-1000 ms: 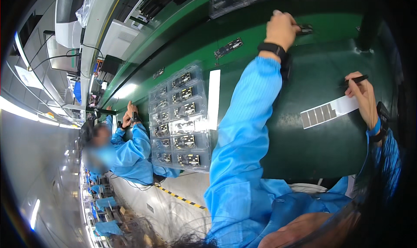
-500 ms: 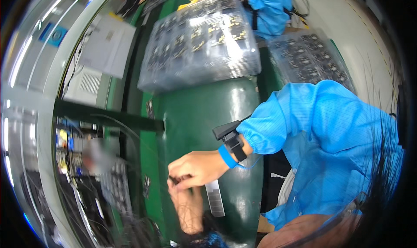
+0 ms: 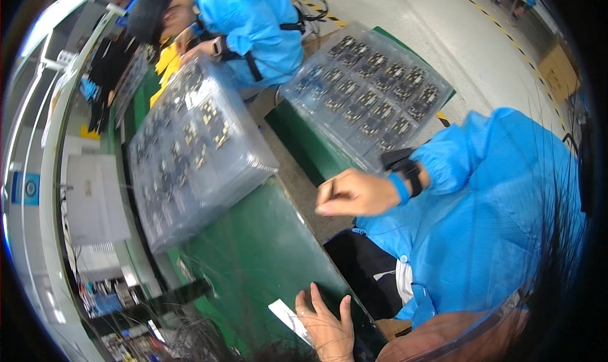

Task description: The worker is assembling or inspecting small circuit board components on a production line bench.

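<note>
My right hand (image 3: 358, 194), in a blue sleeve with a black wristband and a blue strap, is in the air beyond the bench's right edge. Its fingers are curled together, and whatever may be in them is hidden. Just past it lies a clear plastic tray (image 3: 354, 118) with rows of small dark electronic parts. My left hand (image 3: 326, 327) rests palm down on the green bench top (image 3: 253, 260), fingers spread and a ring on one. Beside its fingers is a narrow white strip (image 3: 285, 314), partly covered by the hand.
A tall stack of clear trays (image 3: 202, 172) filled with dark parts stands on the bench ahead. Behind it a co-worker in blue (image 3: 250, 26) handles something yellow (image 3: 166, 67). A dark bar (image 3: 171, 298) juts over the bench's left side. A cardboard box (image 3: 560, 70) sits far right.
The view has turned to the right. My hands, together over the bench before, are now apart: the right has moved away toward the tray of parts, while the left has opened flat beside the strip.
</note>
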Motion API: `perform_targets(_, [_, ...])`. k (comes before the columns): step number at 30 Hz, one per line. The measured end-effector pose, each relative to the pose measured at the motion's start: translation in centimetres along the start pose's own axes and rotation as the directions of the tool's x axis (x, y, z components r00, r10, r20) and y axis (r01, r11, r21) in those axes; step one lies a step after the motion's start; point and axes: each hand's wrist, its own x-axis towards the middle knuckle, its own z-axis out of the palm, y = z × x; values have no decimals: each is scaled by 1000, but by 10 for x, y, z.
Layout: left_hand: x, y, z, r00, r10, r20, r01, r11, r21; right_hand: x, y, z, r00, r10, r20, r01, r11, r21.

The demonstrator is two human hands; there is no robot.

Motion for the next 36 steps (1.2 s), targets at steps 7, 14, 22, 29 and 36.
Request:
perform_targets(7, [-3,11,31,952,-302,42,294,945,143,-77,48,-231,904,255,-344,-423,407,-810])
perform_targets(14, [21,90,-12,998,36,52,-19,953,-303,-71,74,-335,938,294,-185,-270,283,-920])
perform_targets(22, [40,133,-7,984,-8,178,93,874,-477,-136,56,-316,841,538,55,-224,438,-870])
perform_targets(29, [65,139,-3,982,-48,183,144,815,-561,-160,54,-318,879,475,-33,-243,387,-890])
perform_targets(36, [152,151,75,990,-27,138,135,466,-874,-122,34,-321,761,644,-78,-291,232,-928])
